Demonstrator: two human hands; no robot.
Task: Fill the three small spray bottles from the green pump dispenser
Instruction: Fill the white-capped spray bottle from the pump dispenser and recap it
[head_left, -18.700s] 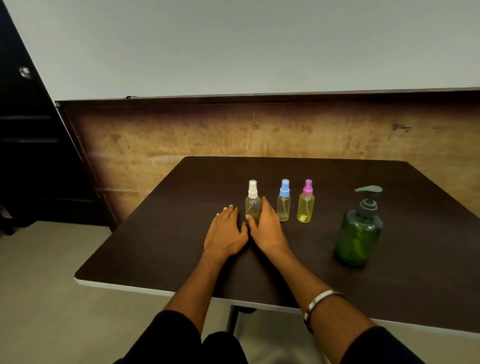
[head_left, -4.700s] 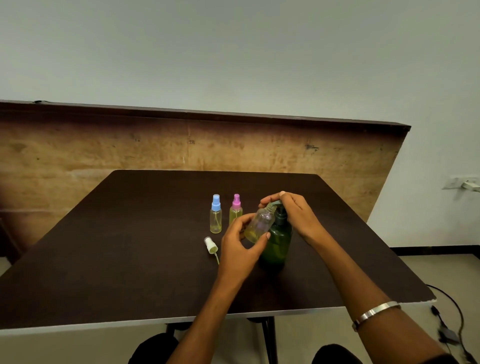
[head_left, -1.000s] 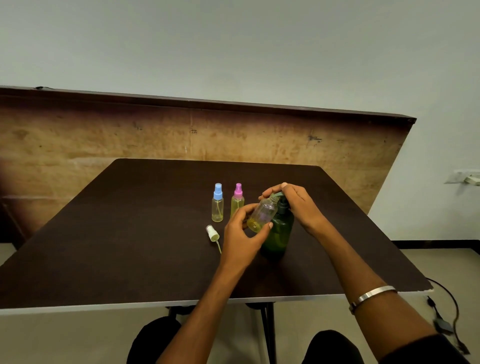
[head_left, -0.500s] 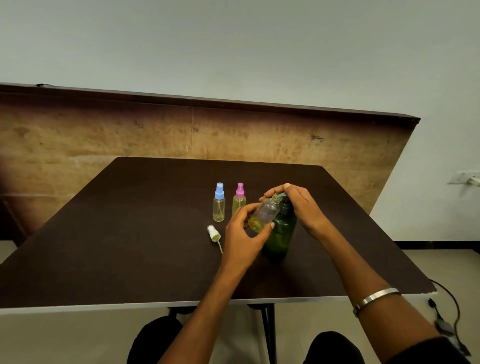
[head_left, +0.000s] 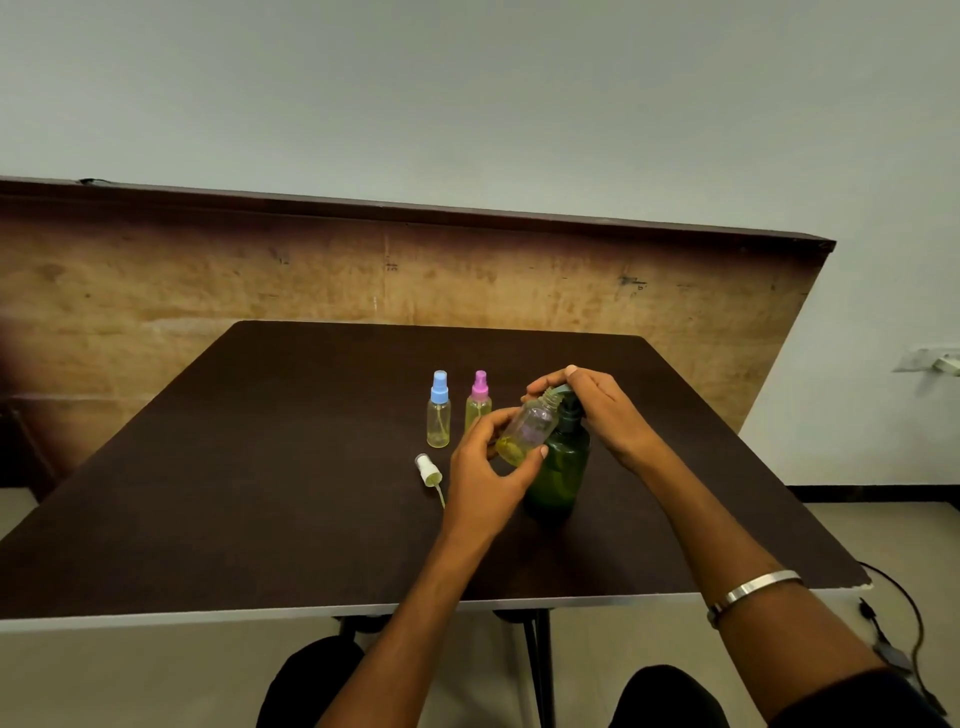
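My left hand (head_left: 485, 478) grips an uncapped small clear bottle (head_left: 530, 430), tilted so that its threaded neck sits under the spout of the green pump dispenser (head_left: 561, 467). A little yellow liquid lies in the bottle's low end. My right hand (head_left: 602, 410) rests on the pump head, fingers curled over it and hiding most of it. The bottle's white spray cap (head_left: 428, 468) lies on its side on the dark table (head_left: 260, 467), its tube pointing toward me. The blue-capped bottle (head_left: 439, 410) and pink-capped bottle (head_left: 478, 402) stand upright behind, capped.
A worn wooden panel (head_left: 208, 280) rises behind the table's far edge. The table's near edge (head_left: 208, 616) runs just above my knees. A wall socket (head_left: 930, 359) is at far right, and a cable (head_left: 904, 613) trails on the floor there.
Over the last second both hands and the bottle have stayed at the pump spout with almost no shift. Earlier, the white cap came off and the bottle was brought to the dispenser.
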